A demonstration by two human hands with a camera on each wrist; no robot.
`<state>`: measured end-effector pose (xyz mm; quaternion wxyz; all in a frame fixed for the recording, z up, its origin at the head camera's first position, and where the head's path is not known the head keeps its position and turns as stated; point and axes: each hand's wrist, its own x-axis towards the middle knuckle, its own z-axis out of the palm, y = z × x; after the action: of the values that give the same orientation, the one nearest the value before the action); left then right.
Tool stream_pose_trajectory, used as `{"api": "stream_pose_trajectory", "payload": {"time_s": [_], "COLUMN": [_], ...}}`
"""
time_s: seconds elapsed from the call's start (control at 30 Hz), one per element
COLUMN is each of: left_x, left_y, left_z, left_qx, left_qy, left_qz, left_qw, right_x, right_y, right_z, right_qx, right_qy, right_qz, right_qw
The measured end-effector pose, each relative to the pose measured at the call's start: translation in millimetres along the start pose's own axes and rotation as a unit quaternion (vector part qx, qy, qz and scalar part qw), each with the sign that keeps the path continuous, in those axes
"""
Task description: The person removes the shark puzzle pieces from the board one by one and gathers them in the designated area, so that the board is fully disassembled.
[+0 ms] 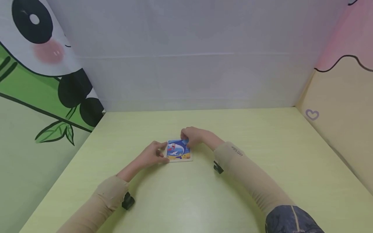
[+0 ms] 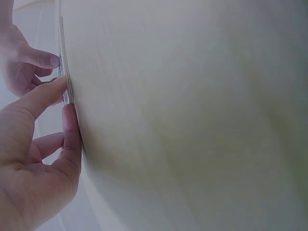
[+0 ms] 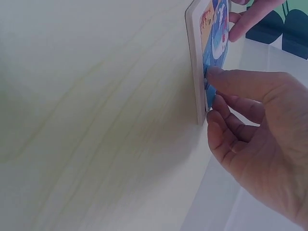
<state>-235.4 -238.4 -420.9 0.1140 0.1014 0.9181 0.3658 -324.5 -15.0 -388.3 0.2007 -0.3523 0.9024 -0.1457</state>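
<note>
A small square picture puzzle (image 1: pixel 176 150) lies on the table, with a blue and white sea animal over yellow sand inside a pale wooden frame. At its left edge my left hand (image 1: pixel 151 154) holds the frame, thumb at the near corner and a finger at the far one. My right hand (image 1: pixel 194 136) is at the far right corner. In the right wrist view, that thumb (image 3: pixel 236 83) and the curled fingers pinch a blue puzzle piece (image 3: pixel 211 98) at the corner of the board. The left wrist view shows the board edge-on, with both hands at it.
The pale yellow table (image 1: pixel 186 194) spreads around the puzzle. A grey-white panel (image 1: pixel 186 77) rises at its far edge, with printed cartoon walls at the left and right. Both wrists carry small black devices (image 1: pixel 128 200) close over the tabletop.
</note>
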Motion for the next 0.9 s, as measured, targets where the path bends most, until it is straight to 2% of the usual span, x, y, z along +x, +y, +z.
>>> {"api": "stream_pose_trajectory", "payload": {"time_s": [0.17,0.4,0.9], "left_x": [1.1,1.6,1.5], "left_y": [-0.4,-1.7,-1.3], "left_z": [0.2,0.8,0.7], "left_qx": [-0.003,0.000,0.011], "left_qy": [-0.001,0.002,0.004], "left_qz": [0.007,-0.002,-0.002], "left_qw": [1.0000,1.0000,0.9999], "right_x": [-1.7,-5.1,-3.3], "right_y": [-0.7,-2.3,2.8], "right_z": [0.8,1.7,8.6], "right_qx": [-0.001,0.002,0.005], "right_qy": [0.002,0.007,0.049], "right_qz": [0.001,-0.002,-0.014], "right_qw": [1.0000,1.0000,0.9987]}}
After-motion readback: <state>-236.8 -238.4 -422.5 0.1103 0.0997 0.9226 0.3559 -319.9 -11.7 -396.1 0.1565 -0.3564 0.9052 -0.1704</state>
